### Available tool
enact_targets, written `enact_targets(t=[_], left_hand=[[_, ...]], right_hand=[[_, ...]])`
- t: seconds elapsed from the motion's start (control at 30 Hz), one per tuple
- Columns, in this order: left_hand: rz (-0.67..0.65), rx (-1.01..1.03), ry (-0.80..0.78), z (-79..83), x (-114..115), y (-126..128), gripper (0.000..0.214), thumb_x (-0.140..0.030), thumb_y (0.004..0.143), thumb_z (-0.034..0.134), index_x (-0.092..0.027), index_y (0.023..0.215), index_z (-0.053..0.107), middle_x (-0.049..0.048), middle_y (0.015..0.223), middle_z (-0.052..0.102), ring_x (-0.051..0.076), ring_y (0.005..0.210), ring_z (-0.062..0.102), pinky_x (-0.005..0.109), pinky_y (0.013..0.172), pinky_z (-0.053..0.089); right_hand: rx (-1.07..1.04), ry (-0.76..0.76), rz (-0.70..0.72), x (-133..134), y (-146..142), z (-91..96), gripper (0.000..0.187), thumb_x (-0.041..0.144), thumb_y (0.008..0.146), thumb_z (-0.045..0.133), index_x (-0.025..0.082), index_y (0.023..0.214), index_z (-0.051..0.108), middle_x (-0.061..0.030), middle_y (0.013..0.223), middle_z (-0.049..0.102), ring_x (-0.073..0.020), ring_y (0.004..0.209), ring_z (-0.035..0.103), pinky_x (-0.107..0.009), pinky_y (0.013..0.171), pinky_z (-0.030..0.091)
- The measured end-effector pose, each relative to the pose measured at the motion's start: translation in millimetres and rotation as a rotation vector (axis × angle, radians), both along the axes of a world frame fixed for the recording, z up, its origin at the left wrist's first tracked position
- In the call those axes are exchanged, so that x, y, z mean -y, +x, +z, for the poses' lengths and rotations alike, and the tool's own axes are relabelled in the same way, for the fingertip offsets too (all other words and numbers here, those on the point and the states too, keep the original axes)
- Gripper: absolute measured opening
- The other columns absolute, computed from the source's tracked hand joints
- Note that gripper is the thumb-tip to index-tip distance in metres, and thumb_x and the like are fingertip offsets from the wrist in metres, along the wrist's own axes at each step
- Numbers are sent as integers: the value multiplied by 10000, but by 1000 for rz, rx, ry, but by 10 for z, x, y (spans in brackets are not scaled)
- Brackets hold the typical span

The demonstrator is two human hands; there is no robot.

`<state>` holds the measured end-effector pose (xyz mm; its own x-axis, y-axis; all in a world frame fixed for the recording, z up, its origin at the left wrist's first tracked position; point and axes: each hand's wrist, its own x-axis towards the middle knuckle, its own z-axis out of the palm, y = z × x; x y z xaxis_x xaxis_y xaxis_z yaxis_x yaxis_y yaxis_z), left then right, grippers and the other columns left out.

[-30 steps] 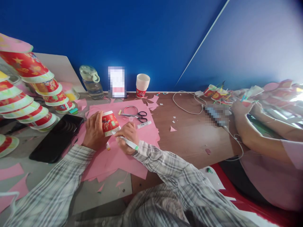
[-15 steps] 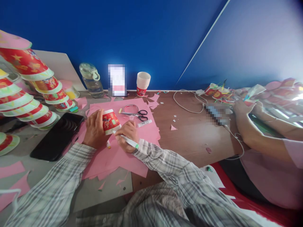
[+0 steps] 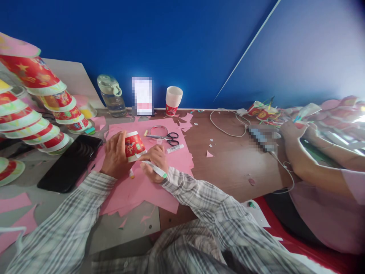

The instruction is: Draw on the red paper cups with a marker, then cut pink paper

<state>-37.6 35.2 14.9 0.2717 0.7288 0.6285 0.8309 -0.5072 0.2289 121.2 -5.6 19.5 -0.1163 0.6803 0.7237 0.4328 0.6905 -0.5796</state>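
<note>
My left hand grips a red and white paper cup standing upside down on a spread of pink paper sheets. My right hand pinches a white marker with a green end, its tip against the cup's rim on the paper. Just beyond the cup lie black-handled scissors and a white glue stick.
A black phone lies left of my hand, beside stacks of red paper cups. A water bottle and stacked cups stand by the blue wall. A white cable runs toward another person's arms at right.
The view has shifted slightly. My hands, the cup and the marker stay almost as they were, with the marker tip kept at the cup's rim.
</note>
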Motion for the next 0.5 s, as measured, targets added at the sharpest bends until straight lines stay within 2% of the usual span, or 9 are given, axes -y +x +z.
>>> enact_targets(t=[0.33, 0.5], left_hand=[[12, -8, -5, -12, -12, -6, 809, -437, 691, 495, -45, 1328, 185, 247, 1286, 372, 334, 1206, 337, 492, 996, 277], [26, -1, -15, 2, -3, -1, 801, -430, 687, 502, -55, 1326, 198, 240, 1285, 379, 330, 1210, 338, 485, 998, 278]], right_hand=[[12, 6, -25, -18, 14, 28, 290, 289, 817, 400, 181, 609, 570, 13, 530, 542, -119, 608, 481, -338, 816, 364], [-27, 1, -31, 0, 20, 51, 339, 366, 858, 363, 177, 700, 596, -6, 612, 575, -127, 655, 496, -337, 817, 362]])
